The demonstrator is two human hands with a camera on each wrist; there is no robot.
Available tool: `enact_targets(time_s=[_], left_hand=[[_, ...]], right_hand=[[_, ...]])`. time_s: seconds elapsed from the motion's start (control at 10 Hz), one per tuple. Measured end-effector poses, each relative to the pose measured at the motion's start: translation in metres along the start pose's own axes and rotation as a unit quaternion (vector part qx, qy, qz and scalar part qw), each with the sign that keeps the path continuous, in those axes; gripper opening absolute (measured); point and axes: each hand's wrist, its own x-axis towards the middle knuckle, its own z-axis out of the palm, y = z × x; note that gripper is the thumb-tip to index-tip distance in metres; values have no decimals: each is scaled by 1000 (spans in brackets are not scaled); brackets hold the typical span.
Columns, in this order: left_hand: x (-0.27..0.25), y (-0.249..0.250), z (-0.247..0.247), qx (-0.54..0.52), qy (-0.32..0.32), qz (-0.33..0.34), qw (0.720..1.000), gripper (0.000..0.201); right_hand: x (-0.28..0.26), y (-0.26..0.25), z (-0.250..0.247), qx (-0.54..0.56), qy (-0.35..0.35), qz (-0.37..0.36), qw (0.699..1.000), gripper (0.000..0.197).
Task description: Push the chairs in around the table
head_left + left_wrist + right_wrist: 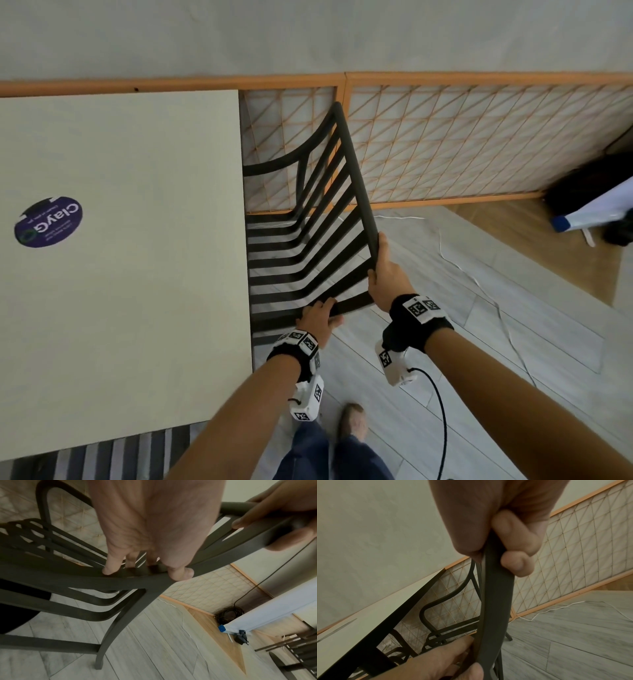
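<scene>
- The left hand point(317, 317) has its fingers point(109, 566) curled over the near end of the chair's top rail, thumb underneath, grasping it.
- The right hand point(388, 274) is clenched around the same rail further along, its fingers point(515, 539) wrapped over the dark bar and the thumb on the other side.
- The chair point(308, 246) is dark, with slats running down the back and across the seat and a curved armrest on its far side.
- Its seat goes under the right edge of the tabletop point(137, 274), while the back leans away from that edge.
- The tabletop is pale, with a round purple sticker point(48, 221) near its left side.
- The chair's legs stand on a grey plank floor point(445, 325), where a thin white cable point(479, 284) trails.
- A lattice screen point(462, 144) in an orange wooden frame stands along the wall behind the chair.
</scene>
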Motion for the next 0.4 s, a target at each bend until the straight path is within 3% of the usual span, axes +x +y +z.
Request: enact_targets(time_s=[0.2, 0.4], left_hand=[[-29, -5, -10, -65, 19, -7, 998, 49], [-66, -15, -8, -24, 97, -10, 995, 49]], right_hand=[[-11, 5, -8, 19, -24, -11, 999, 73], [-48, 18, -21, -8, -5, -56, 998, 68]])
